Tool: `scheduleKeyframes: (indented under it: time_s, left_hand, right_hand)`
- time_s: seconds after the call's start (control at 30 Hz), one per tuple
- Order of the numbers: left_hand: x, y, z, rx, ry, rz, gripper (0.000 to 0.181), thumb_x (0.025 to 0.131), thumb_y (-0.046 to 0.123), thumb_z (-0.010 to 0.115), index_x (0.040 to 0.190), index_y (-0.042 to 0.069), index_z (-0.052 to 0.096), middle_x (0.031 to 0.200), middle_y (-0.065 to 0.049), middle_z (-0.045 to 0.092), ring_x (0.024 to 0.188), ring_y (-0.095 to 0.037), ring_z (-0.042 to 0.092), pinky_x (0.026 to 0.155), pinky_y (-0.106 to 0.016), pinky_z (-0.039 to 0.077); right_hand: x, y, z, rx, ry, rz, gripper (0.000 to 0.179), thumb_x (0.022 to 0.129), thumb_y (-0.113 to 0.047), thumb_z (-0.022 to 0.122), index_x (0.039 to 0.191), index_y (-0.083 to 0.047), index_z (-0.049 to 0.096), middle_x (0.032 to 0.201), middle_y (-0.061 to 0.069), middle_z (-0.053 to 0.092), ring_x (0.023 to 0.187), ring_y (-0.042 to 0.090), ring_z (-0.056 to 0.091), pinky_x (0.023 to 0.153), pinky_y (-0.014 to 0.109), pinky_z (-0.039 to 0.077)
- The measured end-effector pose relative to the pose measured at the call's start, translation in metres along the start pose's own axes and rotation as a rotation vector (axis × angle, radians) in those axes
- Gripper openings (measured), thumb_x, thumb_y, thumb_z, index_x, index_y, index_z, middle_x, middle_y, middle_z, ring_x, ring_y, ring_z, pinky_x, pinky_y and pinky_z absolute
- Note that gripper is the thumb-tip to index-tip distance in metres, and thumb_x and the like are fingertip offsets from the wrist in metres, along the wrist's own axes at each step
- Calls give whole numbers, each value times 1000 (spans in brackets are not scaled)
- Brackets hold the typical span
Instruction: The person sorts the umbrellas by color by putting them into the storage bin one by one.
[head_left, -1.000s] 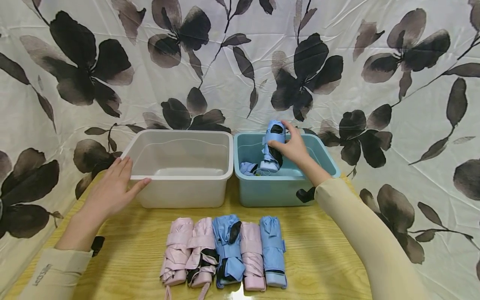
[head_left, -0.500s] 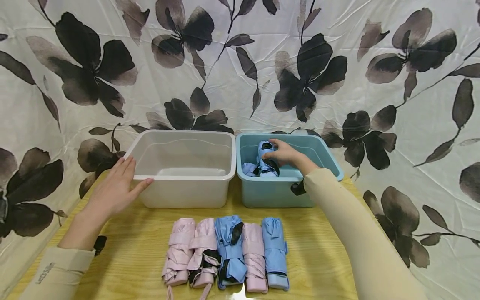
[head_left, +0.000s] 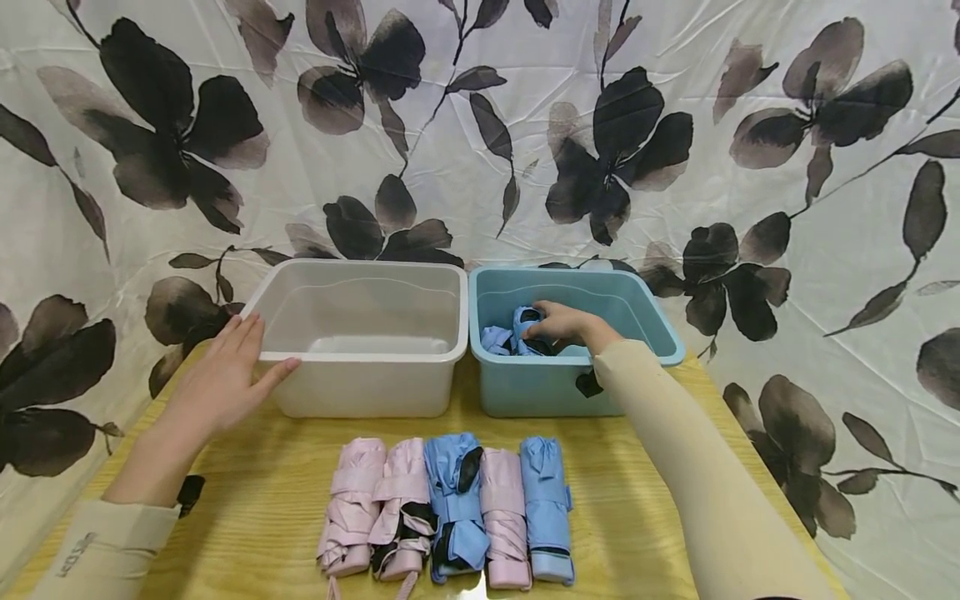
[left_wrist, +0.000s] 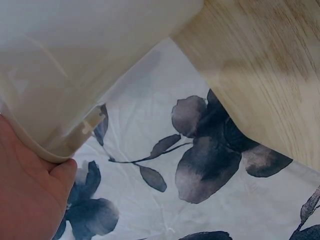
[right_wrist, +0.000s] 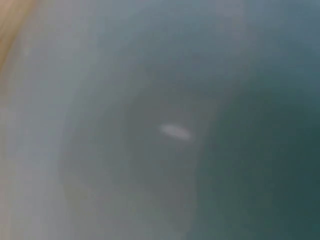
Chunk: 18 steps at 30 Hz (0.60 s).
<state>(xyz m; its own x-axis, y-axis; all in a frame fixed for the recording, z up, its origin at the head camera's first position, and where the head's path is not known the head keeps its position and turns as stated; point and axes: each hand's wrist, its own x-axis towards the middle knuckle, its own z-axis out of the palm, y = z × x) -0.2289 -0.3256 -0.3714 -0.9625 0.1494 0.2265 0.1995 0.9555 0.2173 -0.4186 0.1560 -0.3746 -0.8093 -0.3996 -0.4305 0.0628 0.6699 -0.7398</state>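
Inside the blue-green bin [head_left: 555, 387], my right hand [head_left: 566, 323] grips a folded blue umbrella [head_left: 527, 317] with black patches; the bin's front wall hides its lower end. Beside it, to the left, lies another blue bundle [head_left: 497, 339]. My left hand [head_left: 225, 375] rests with straight fingers on the left front corner of the white bin [head_left: 367, 387]. In the left wrist view, the left thumb [left_wrist: 64, 172] lies right at that bin's rim [left_wrist: 50, 156]. The right wrist view is a blur of the blue-green bin wall [right_wrist: 260, 150].
In front of the bins, several folded umbrellas lie in a row on the wooden table [head_left: 622, 500]: pink ones [head_left: 356, 500] and blue ones [head_left: 547, 500]. A floral cloth [head_left: 480, 125] hangs behind the bins. The two bins stand side by side, rims close together.
My right hand has lowered the blue umbrella from above the rim down into the blue-green bin, shifting slightly left. The left hand has stayed on the white bin's corner.
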Motion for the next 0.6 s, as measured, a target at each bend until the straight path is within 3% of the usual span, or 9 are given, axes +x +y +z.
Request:
scheduleKeyframes:
  time_s: [0.17,0.43,0.6]
  left_hand:
    - [-1,-1,0,-2,13,8,95,107,58,44,157,-18,17,163,-40,19,154,-53,10,125,-64,12]
    - [-2,0,1,8,35,15,94,107,57,45,157,-17,17,162,-40,20,154,-53,11,124,-65,15]
    - [-2,-1,1,4,31,14,94,107,57,45,157,-18,17,162,-40,20,154,-53,11,124,-65,13]
  right_hand:
    - [4,1,6,-114,-43,19,86,104,-20,64,167,-5,8,173,19,8,153,42,29,113,58,45]
    - [-3,-2,8,-146,-104,29,83,103,-12,63,167,-5,11,171,23,16,145,40,44,113,48,46]
    - [-2,-2,6,-171,-139,39,76,104,-11,59,166,-3,16,170,22,20,148,40,40,118,49,42]
